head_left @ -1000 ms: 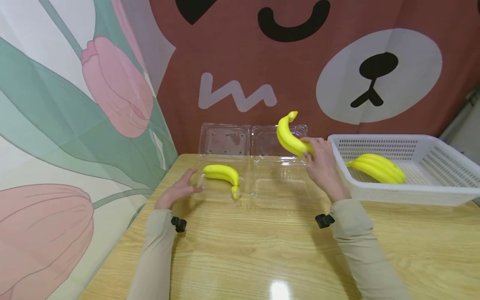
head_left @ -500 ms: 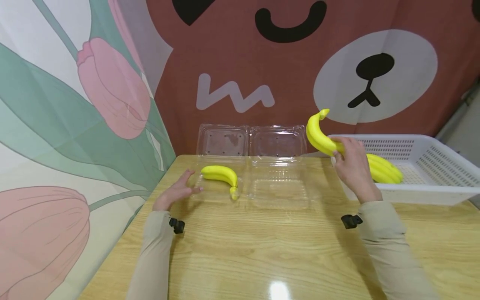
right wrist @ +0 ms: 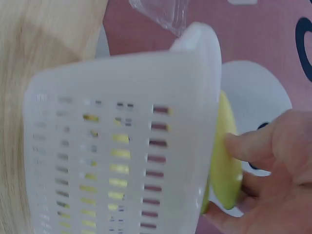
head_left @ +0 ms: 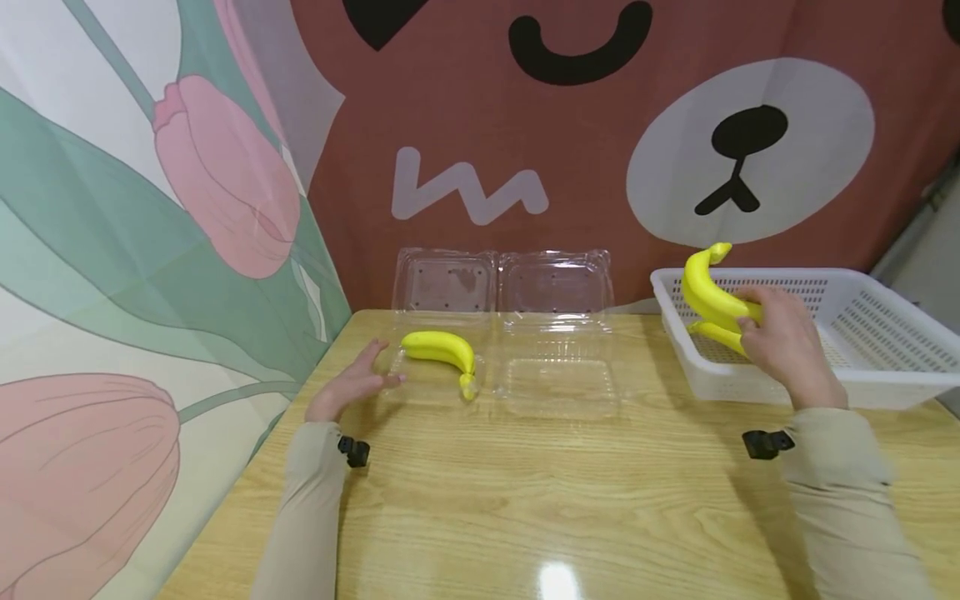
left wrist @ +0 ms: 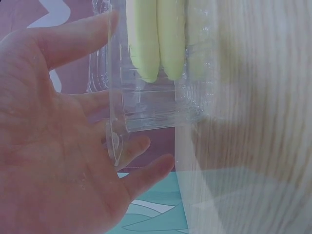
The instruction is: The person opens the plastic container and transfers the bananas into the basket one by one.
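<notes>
My right hand (head_left: 783, 346) grips a yellow bunch of bananas (head_left: 708, 292) by one end, above the left part of a white slotted basket (head_left: 750, 387). Below it in the basket lies another bunch of bananas (head_left: 718, 337), partly hidden by the hand. In the right wrist view the thumb and fingers pinch the held bananas (right wrist: 225, 156) just past the basket's rim. My left hand (head_left: 352, 385), fingers spread, is at the left edge of a clear plastic clamshell box (head_left: 442, 387). That box holds a bunch of bananas (head_left: 442, 346); the left wrist view shows two banana tips (left wrist: 146, 53).
Right of the filled box stands a second clear clamshell box (head_left: 558, 383), its lid (head_left: 555, 283) raised against the wall cloth. The wooden table (head_left: 525, 500) carries everything. A printed cloth (head_left: 465, 100) hangs directly behind the boxes and basket.
My right hand has carried the bunch of bananas rightward, from above the second clamshell box to over the basket, and lowered it slightly. My left hand has stayed beside its box.
</notes>
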`<state>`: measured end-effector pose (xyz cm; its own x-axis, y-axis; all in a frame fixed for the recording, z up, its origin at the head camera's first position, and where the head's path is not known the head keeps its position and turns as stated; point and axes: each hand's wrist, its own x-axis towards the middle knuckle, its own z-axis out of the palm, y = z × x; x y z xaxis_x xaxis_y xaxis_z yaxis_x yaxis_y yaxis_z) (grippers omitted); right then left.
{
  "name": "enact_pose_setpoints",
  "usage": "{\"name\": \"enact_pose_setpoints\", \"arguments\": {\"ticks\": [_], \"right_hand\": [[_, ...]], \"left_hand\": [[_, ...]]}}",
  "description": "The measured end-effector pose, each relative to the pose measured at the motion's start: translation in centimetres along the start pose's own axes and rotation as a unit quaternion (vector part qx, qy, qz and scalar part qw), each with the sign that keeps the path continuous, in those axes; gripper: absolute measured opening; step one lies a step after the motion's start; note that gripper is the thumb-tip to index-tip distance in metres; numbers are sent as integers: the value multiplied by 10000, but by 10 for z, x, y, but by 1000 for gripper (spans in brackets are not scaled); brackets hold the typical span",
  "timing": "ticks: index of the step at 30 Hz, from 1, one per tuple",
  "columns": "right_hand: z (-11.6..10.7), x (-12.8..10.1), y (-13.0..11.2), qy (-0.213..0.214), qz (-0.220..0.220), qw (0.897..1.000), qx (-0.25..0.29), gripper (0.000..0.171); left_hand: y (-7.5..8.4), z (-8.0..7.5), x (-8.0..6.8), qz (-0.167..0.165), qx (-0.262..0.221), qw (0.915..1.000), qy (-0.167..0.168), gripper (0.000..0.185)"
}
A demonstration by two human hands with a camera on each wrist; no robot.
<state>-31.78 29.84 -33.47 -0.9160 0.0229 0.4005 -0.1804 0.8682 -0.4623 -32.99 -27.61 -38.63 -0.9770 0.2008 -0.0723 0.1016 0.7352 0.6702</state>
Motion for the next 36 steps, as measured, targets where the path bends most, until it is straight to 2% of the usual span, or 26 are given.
{"name": "enact_pose_setpoints", "arguments": {"ticks": [5,13,18,24,29,36], "right_hand": [[-5,0,8,-388,227,9988,-175,40],[-7,-5,16,-659,272,9970,-302,42],[-5,-4,12,-497,341,9981,-156,50],[-7,-3,6,-175,493,9986,31,51],[-9,-2,2,-93,574,9982,150,57],[-8,2,-20,142,638,9958,634,68]], "left_hand": [[-2,0,-1,-11,54,10000,7,82],[-2,3,-1,-14,-101,9999,-61,81],[-1,2,0,25,47,10000,1,80],[0,1,1,-30,-40,10000,-39,81],[-3,0,2,3,6,10000,-64,83],[-3,-3,3,34,-52,10000,-55,82]]}}
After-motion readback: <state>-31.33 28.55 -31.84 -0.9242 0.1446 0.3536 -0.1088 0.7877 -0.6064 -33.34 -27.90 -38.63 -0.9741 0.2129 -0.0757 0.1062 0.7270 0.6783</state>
